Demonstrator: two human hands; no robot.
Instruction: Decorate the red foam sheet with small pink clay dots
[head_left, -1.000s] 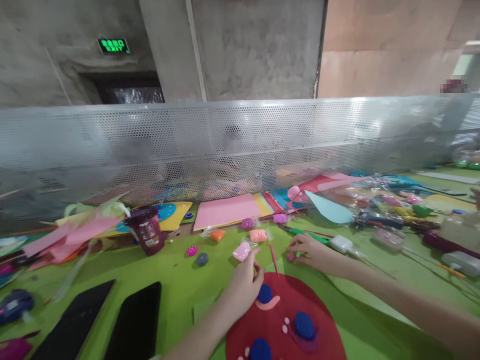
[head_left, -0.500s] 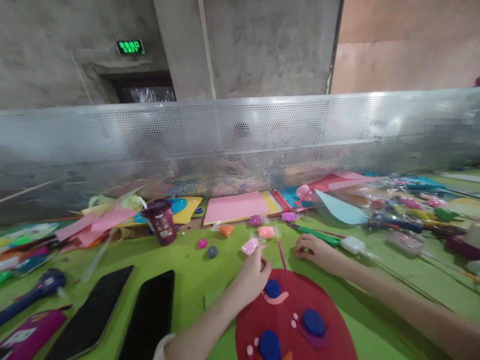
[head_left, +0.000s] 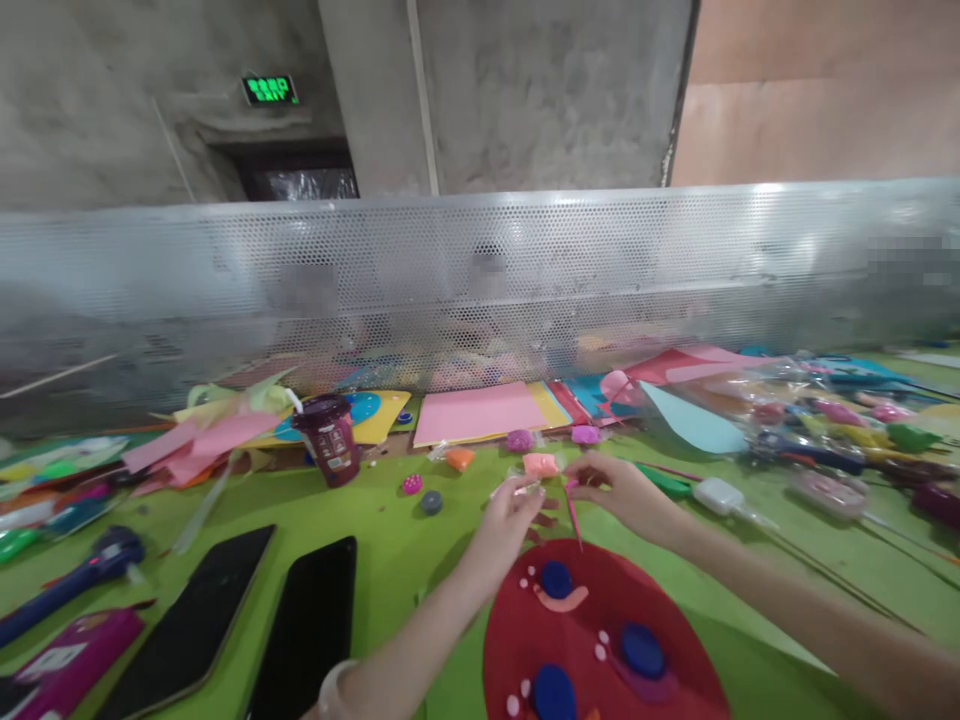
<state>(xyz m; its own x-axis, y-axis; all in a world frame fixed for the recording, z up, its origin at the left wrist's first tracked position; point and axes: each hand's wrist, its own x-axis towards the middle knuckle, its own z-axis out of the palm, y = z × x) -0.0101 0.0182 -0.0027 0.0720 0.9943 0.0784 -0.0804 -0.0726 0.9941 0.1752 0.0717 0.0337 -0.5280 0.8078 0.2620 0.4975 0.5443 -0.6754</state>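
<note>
The right hand (head_left: 619, 492) has moved near the left hand (head_left: 508, 522), so both are together past the red paper circle (head_left: 574, 637). The pink stick (head_left: 574, 516) reaches its far edge. Both pinches look narrow; their hold can't be told.

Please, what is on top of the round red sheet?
The red sheet carries three blue discs, small pink dots, a curved peach strip, a purple piece and, at the picture's bottom edge, an orange piece. What the discs cover cannot be seen.

A green table (head_left: 394, 545) carries 2 phones (head_left: 309, 615), 1 cup (head_left: 328, 435), 1 red disc (head_left: 583, 645).
</note>
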